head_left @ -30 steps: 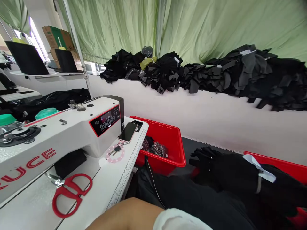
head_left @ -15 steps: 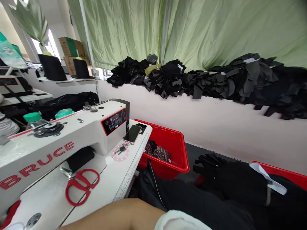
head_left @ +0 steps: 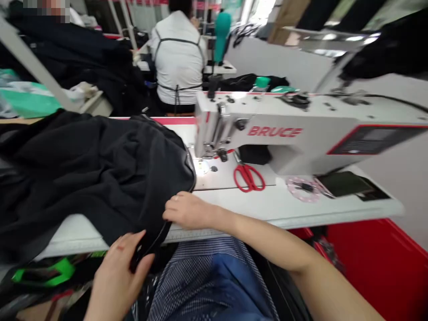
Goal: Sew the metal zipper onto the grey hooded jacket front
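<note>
A black garment (head_left: 113,165) with a zipper along its edge is spread over the left part of the sewing table and hangs over the front edge. My right hand (head_left: 183,210) is closed on the garment's right edge, fingers curled over the cloth. Lower down, my left hand (head_left: 122,263) is at the hanging edge, thumb and fingers apart with dark cloth between them. To the right of the garment is the white sewing machine (head_left: 284,129), its needle area lit. Red-handled scissors (head_left: 249,177) lie on the machine bed, partly under the arm.
A phone (head_left: 343,183) and keys on a pink beaded ring (head_left: 303,189) lie at the table's right end. Below is a red bin (head_left: 377,263). Beneath the left side is a bright green object (head_left: 47,273). A person in white (head_left: 179,58) sits beyond the machine.
My view has swung left from the wall and red bins to the machine front. Both hands are now visible at the black garment; earlier only an arm and a pale sleeve showed.
</note>
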Tool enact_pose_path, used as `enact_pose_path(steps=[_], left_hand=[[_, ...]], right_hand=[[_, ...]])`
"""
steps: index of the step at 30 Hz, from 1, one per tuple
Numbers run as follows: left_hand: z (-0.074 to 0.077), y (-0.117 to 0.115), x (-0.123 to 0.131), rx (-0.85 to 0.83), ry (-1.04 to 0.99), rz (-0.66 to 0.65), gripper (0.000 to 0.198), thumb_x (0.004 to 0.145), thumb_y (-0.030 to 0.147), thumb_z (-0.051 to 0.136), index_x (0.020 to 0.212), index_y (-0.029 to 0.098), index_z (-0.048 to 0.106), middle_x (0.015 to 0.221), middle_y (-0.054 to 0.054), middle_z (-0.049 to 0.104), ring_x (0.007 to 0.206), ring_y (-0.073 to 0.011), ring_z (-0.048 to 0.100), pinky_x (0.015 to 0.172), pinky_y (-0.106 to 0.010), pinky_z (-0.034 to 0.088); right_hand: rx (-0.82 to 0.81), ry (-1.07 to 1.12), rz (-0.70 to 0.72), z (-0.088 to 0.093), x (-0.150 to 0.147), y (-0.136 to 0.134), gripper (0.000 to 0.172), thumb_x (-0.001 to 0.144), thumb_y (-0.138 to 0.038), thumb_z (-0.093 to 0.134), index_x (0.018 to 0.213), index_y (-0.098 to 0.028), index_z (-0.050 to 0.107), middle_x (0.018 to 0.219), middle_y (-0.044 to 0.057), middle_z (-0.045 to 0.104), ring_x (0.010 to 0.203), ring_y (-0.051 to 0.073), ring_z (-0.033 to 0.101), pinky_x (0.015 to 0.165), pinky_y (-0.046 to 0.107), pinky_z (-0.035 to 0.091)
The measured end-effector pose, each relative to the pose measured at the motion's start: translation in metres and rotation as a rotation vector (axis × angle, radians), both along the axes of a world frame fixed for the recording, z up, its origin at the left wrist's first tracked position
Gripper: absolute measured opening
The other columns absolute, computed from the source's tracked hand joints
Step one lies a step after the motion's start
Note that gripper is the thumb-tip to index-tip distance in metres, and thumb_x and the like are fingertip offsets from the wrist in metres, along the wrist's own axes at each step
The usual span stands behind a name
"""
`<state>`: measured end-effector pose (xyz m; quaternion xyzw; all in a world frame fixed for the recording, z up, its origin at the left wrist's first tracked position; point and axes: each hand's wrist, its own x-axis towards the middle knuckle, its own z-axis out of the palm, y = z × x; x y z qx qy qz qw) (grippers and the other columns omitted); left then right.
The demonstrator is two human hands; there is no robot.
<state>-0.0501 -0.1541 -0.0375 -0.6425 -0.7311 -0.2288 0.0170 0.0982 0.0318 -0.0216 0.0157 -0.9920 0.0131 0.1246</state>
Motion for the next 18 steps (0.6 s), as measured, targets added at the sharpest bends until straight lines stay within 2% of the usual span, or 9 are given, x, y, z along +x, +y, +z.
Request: enact_pose_path(steps=[2, 4, 7, 9, 14, 16, 18], left_hand=[[-0.003, 0.008, 0.006, -0.031, 0.093, 0.048, 0.044, 0.082, 0.049, 0.042, 0.106, 0.015, 0.054, 0.105, -0.012, 0.060, 0.100, -0.0293, 0.053, 0.088, -0.050, 0.039], [-0.003, 0.028, 0.012, -0.026, 0.182, 0.063, 0.035, 0.081, 0.042, 0.046, 0.101, 0.014, 0.056, 0.107, -0.014, 0.059, 0.101, -0.0319, 0.052, 0.089, -0.057, 0.033], [0.003, 0.058, 0.014, -0.016, 0.215, 0.000, 0.017, 0.084, 0.026, 0.045, 0.092, 0.016, 0.057, 0.104, -0.012, 0.061, 0.097, -0.0285, 0.055, 0.086, -0.058, 0.034], [0.005, 0.070, 0.011, -0.031, 0.213, -0.062, 0.013, 0.082, 0.018, 0.044, 0.087, 0.016, 0.055, 0.103, -0.011, 0.062, 0.094, -0.0264, 0.056, 0.085, -0.058, 0.035], [0.007, 0.075, -0.003, 0.034, 0.339, -0.284, 0.019, 0.080, 0.008, 0.041, 0.085, 0.017, 0.057, 0.107, -0.009, 0.062, 0.095, -0.0264, 0.056, 0.090, -0.064, 0.025], [0.010, 0.071, -0.004, 0.078, 0.383, -0.393, 0.028, 0.081, 0.005, 0.037, 0.092, 0.020, 0.059, 0.112, -0.006, 0.061, 0.101, -0.0270, 0.054, 0.095, -0.064, 0.018], [0.013, 0.067, -0.003, 0.091, 0.376, -0.511, 0.041, 0.080, 0.003, 0.033, 0.106, 0.024, 0.056, 0.117, -0.002, 0.058, 0.108, -0.0249, 0.051, 0.101, -0.058, 0.015]], right_hand=[[0.014, 0.055, -0.063, -0.001, 0.001, 0.007, 0.017, 0.088, -0.017, 0.038, 0.087, -0.016, 0.056, 0.081, 0.002, 0.055, 0.072, 0.014, 0.049, 0.062, 0.026, 0.036], [0.044, 0.087, -0.125, 0.000, 0.008, 0.014, 0.023, 0.090, -0.015, 0.033, 0.088, -0.014, 0.055, 0.083, 0.005, 0.055, 0.072, 0.014, 0.049, 0.061, 0.025, 0.036], [0.100, 0.075, -0.164, 0.000, 0.022, 0.022, 0.027, 0.090, -0.011, 0.029, 0.087, -0.012, 0.056, 0.082, 0.006, 0.054, 0.068, 0.014, 0.048, 0.057, 0.025, 0.035], [0.132, 0.059, -0.166, -0.002, 0.032, 0.025, 0.026, 0.090, -0.011, 0.030, 0.086, -0.013, 0.056, 0.080, 0.005, 0.055, 0.065, 0.014, 0.046, 0.056, 0.026, 0.033], [0.189, 0.048, -0.132, -0.005, 0.049, 0.024, 0.019, 0.088, -0.011, 0.037, 0.082, -0.016, 0.055, 0.077, 0.003, 0.054, 0.065, 0.014, 0.046, 0.056, 0.027, 0.030], [0.208, 0.036, -0.127, -0.003, 0.053, 0.020, 0.017, 0.087, -0.013, 0.040, 0.081, -0.017, 0.055, 0.077, 0.002, 0.053, 0.066, 0.014, 0.046, 0.055, 0.027, 0.029], [0.197, 0.014, -0.152, 0.003, 0.057, 0.014, 0.016, 0.087, -0.014, 0.041, 0.082, -0.018, 0.055, 0.076, 0.001, 0.052, 0.067, 0.015, 0.046, 0.056, 0.028, 0.029]])
